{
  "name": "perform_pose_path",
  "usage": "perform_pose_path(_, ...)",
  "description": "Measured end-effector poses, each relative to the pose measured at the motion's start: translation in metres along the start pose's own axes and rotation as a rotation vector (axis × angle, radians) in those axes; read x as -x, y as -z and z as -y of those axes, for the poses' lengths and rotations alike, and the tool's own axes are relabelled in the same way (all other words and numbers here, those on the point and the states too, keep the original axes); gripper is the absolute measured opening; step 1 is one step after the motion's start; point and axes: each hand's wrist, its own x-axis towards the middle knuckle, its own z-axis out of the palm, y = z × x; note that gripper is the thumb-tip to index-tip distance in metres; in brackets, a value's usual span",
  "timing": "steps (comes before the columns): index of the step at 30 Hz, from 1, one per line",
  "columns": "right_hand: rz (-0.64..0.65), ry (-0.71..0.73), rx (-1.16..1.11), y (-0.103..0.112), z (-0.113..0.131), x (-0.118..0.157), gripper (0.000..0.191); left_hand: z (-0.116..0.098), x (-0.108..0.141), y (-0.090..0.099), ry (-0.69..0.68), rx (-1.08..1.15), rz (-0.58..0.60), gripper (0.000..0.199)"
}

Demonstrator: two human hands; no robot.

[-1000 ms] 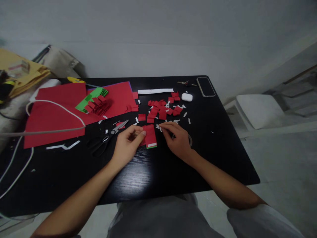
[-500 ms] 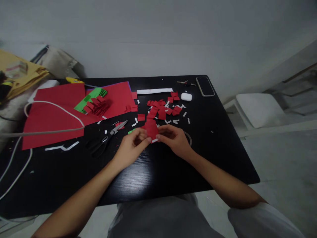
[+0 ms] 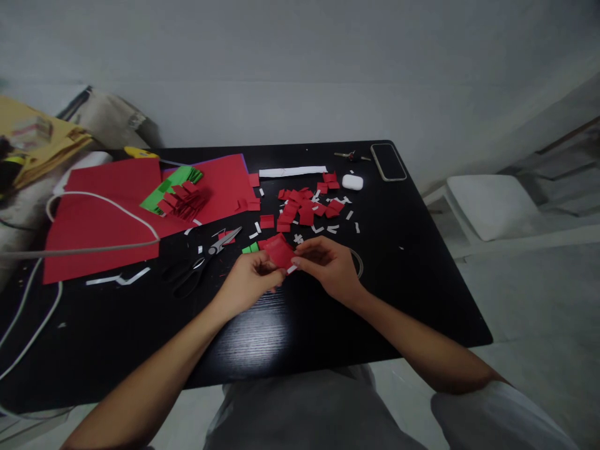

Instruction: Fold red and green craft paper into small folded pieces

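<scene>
Between my two hands is a small red paper piece [image 3: 280, 251] with a white strip along its near edge. My left hand [image 3: 253, 278] pinches its left lower side, thumb on top. On the other side, my right hand [image 3: 328, 265] grips the right edge between thumb and fingers. Just beyond lies a pile of cut red paper pieces [image 3: 306, 215], mixed with white paper slips [image 3: 299, 239]. Scissors [image 3: 210, 253] with dark handles rest left of my left hand, blades partly spread. A small green paper piece [image 3: 250, 249] sits close to that hand.
Large red sheets [image 3: 107, 225] cover the left of the black table [image 3: 375, 337], with folded green paper [image 3: 162, 194] on top and a white cable [image 3: 94, 250] across. Toward the back are a white strip [image 3: 293, 172], a white case [image 3: 352, 182], keys [image 3: 351, 156] and a phone [image 3: 389, 162].
The red paper piece has turned and tilted leftward in my hands, moving slightly nearer the table's left. My left hand has shifted a little down and left.
</scene>
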Motion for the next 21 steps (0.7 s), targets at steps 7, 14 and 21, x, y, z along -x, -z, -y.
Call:
perform_pose_path(7,-0.09,0.118,0.096,0.0001,0.0004,-0.0006,0.02,-0.0005,-0.0005,0.0027,0.008,0.022,0.0,0.02)
perform_pose_path(14,-0.093,0.403,0.476,0.0005,0.0035,0.0039,0.004,-0.0021,0.0012,0.0011,-0.05,0.037,-0.14,0.022)
perform_pose_path(21,-0.128,0.571,0.59,-0.0035,-0.0004,0.007,0.009,0.0014,0.006,-0.0045,-0.086,0.025,-0.197,0.019)
